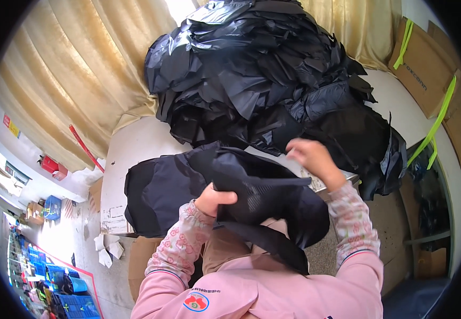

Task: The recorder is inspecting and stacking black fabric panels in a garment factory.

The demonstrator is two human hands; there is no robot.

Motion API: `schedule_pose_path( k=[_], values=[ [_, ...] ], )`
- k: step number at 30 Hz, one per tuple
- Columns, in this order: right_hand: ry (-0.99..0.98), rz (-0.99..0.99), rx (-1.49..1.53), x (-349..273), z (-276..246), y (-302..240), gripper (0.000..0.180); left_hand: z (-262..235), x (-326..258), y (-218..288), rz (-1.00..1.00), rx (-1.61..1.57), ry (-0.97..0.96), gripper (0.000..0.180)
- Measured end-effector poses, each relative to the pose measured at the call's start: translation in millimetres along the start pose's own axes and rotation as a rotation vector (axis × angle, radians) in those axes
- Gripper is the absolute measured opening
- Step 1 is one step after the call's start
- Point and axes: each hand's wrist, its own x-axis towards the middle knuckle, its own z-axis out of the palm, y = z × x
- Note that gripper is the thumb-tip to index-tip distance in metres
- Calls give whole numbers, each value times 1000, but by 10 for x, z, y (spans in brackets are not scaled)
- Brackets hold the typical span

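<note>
A black fabric piece (273, 199) with a mesh patch hangs over my lap, its near edge drooping below the tabletop. My left hand (214, 201) is closed on its left side, thumb on top and fingers hidden underneath. Above the piece's far right side, my right hand (314, 159) is raised off the cloth with loosely bent, slightly blurred fingers; nothing shows in them. Other black fabric pieces (161, 186) lie flat on the table to the left, partly under the held one.
A tall heap of black fabric pieces (251, 69) covers the back of the white table (134, 143). Cardboard sheets (422, 69) with yellow-green straps lean at the right. Gold curtains (81, 69) hang behind. Paper scraps (108, 249) and blue crates (76, 305) are on the floor left.
</note>
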Motion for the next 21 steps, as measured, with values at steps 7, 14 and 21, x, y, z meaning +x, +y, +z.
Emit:
schedule_pose_path(
  k=[7,14,21],
  values=[
    [167,-262,102,-219,-216,-1542,48,226,134,-116,97,-48,71,47],
    [207,-166,125,-285,13,-1368,29,87,241,-47,272,229,314,30],
    [82,-152,148,-219,-368,-1179,18,-139,-74,283,348,47,64,38]
  ],
)
